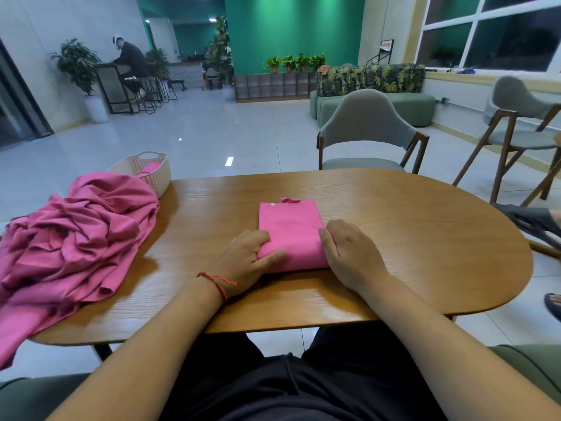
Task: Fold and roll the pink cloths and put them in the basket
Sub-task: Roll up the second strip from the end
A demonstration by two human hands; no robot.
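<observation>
A folded pink cloth lies as a narrow strip in the middle of the wooden table, its near end turned up into a thick roll. My left hand grips the left end of that roll, thumb on top and fingers curled round it. My right hand holds the right end, fingers bent over the roll. A white snap and a small loop show at the cloth's far edge. The cream woven basket stands at the table's far left corner with a pink roll inside it.
A loose pile of pink cloths covers the table's left side and hangs over its edge. A grey chair stands across the table, another at the right. A person's sandalled feet show at the right edge.
</observation>
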